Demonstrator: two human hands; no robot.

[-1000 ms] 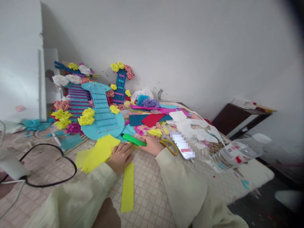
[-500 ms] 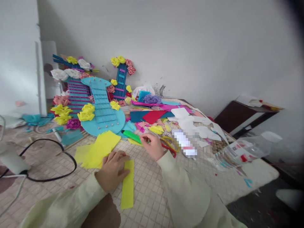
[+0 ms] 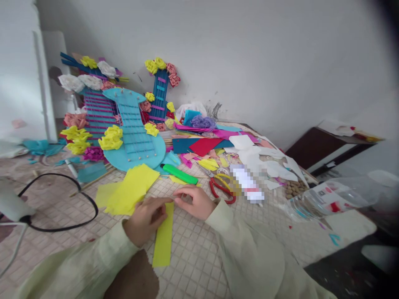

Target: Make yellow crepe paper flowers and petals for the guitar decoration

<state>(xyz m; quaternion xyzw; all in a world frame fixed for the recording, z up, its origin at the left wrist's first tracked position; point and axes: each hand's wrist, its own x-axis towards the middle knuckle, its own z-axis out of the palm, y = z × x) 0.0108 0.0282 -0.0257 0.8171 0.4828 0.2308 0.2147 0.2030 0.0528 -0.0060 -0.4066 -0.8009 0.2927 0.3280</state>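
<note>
Paper is what both hands are closed on in the head view. A yellow paper strip (image 3: 162, 243) lies flat on the tiled table top (image 3: 191, 259), its length running from the hands back toward the body. Its far end is pinched by the left hand (image 3: 146, 222), whose fingers are curled over the left edge, and by the right hand (image 3: 193, 202), whose fingertips are narrowed onto the top corner. The two hands nearly touch there.

Loose yellow paper sheets (image 3: 131, 190) lie just beyond the left hand. A green pen-shaped tool (image 3: 180, 174) lies just beyond the right hand. Red-handled scissors (image 3: 222, 192) are seen near the right hand, on its outer side. A black cable (image 3: 64, 226) loops well to the left of the left hand. A turquoise guitar-shaped craft piece (image 3: 134, 139) is propped farther off behind the sheets.
</note>
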